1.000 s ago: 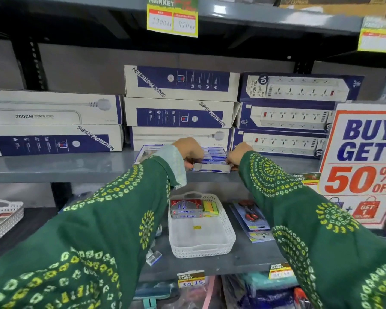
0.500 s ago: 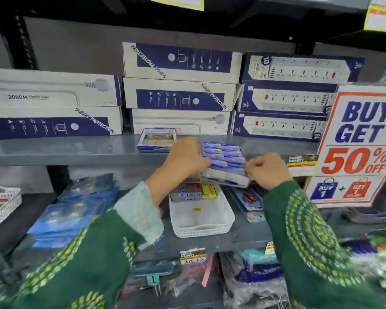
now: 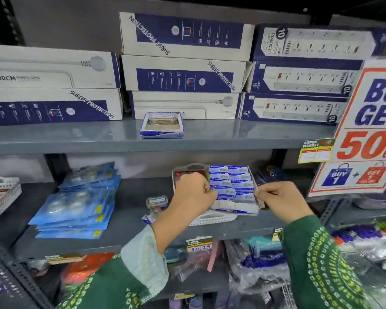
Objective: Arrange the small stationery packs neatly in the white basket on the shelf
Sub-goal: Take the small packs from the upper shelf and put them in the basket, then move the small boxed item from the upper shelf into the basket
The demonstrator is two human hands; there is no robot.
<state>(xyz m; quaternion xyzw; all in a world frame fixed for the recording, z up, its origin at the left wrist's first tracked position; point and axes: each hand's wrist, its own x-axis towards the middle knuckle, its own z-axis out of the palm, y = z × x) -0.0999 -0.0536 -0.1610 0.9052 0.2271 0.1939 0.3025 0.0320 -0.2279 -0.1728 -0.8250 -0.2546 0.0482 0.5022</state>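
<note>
From the head view, both hands are down at the middle shelf, holding a block of small blue-and-white stationery packs over the white basket. The left hand is curled into a fist on the block's left edge, and the right hand pinches its right edge with thumb and fingers closed on it. The block is tilted, its far end raised toward the back of the shelf, and it covers most of the right side of the basket; only the near rim and the far handle of the basket show. Something red lies in the basket's far left corner, half hidden by the left hand, too covered to tell what it is.

Just left of the basket a small clear pack lies on the shelf, and further left sits a pile of blue blister cards. At the far left edge there is another white basket.

On the upper shelf one more small boxed pack sits alone near the front edge, in front of stacked power strip boxes. A sale sign hangs at the right, with a yellow price tag beside it on the shelf edge
</note>
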